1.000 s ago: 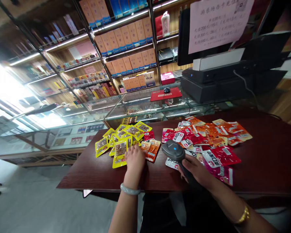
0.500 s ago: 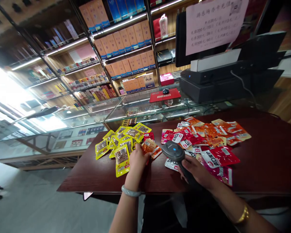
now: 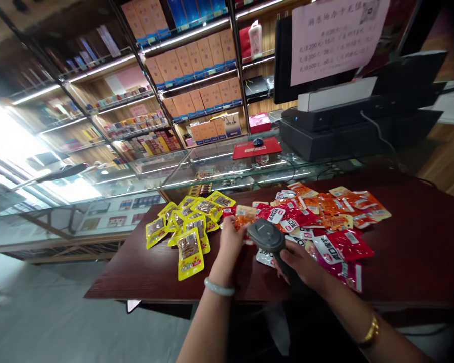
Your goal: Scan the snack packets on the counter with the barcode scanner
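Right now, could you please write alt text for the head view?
A person's right hand holds a handheld scanner above a red-brown table, while the left hand holds an orange packet. Yellow packets lie to the left, mostly red, white and orange packets to the right; behind stand a glass counter and stocked shelves.

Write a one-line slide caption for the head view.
Right hand grips a barcode scanner; left hand holds an orange snack packet near yellow packets.

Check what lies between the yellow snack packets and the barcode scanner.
Head view: the left hand gripping an orange snack packet, and a red snack packet beyond the hand.
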`<state>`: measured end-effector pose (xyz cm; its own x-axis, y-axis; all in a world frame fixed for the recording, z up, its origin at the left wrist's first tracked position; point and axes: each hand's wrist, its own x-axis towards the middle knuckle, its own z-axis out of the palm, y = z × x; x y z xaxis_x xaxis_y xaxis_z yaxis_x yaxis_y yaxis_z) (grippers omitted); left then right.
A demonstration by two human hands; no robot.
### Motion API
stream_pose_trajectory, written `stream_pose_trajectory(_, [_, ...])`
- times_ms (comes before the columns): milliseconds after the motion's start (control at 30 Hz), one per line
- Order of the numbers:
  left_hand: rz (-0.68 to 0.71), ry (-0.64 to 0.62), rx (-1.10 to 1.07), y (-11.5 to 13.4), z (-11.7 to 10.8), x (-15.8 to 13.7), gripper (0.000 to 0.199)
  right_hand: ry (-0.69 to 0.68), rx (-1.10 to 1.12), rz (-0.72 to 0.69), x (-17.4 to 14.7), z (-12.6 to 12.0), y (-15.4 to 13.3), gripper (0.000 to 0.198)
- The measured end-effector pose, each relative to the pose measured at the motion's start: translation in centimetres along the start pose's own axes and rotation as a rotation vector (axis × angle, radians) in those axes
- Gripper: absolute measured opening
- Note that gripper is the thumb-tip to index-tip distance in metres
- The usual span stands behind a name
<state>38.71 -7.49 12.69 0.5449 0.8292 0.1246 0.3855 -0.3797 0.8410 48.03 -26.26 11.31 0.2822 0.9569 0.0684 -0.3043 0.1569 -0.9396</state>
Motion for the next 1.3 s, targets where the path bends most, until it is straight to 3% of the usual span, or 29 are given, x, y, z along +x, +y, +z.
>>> stream_pose_trajectory(100, [0.170, -0.146, -0.090, 1.3, 1.2, 0.4, 0.037, 0.062, 0.011, 0.008, -0.1, -0.1, 0.2, 0.045])
stream_pose_trajectory(167, [0.255, -0.093, 0.147, 1.6, 0.6, 0.3, 0.039, 0.076, 0.019, 0.016, -0.2, -0.1, 0.3, 0.045])
stream_pose_trajectory(300, [0.138, 0.146, 0.775, 0.8, -1.8, -0.7, 0.050, 0.061, 0.031, 0.049, -0.2, -0.1, 0.4, 0.047])
stream_pose_trajectory(433, [0.029, 0.091, 0.964, -0.2, -2.9, -1.4, 0.066, 0.044, 0.031, 0.075, -0.1, 0.0, 0.6, 0.048])
stream_pose_trajectory(600, [0.053, 0.010, 0.835, -0.4, -2.2, -1.0, 0.080, 0.044, 0.005, 0.068, -0.1, 0.1, 0.4, 0.048])
stream_pose_trajectory(767, [-0.003, -0.061, 0.494, -0.5, -1.8, -0.3, 0.093, 0.068, -0.006, 0.053, -0.1, 0.1, 0.3, 0.049])
stream_pose_trajectory(833, [-0.015, -0.069, 0.357, -0.8, -1.7, -0.2, 0.084, 0.075, -0.001, 0.040, -0.2, 0.0, 0.3, 0.047])
stream_pose_trajectory(967, [0.019, -0.127, 0.188, -1.3, -1.5, -0.4, 0.034, 0.089, -0.012, 0.013, -0.1, -0.2, 0.2, 0.045])
stream_pose_trajectory(1033, [0.039, -0.131, 0.175, -1.4, -1.5, -0.5, 0.020, 0.094, -0.016, -0.004, 0.0, -0.1, 0.0, 0.046])
stream_pose_trajectory(1200, [0.086, -0.103, 0.281, -1.2, -1.6, -0.5, 0.014, 0.083, -0.071, -0.031, 0.1, 0.1, -0.9, 0.047])
stream_pose_trajectory(1300, [0.087, -0.109, 0.185, -0.4, -0.6, -0.1, 0.009, 0.078, -0.109, -0.034, 0.1, 0.2, -1.2, 0.048])
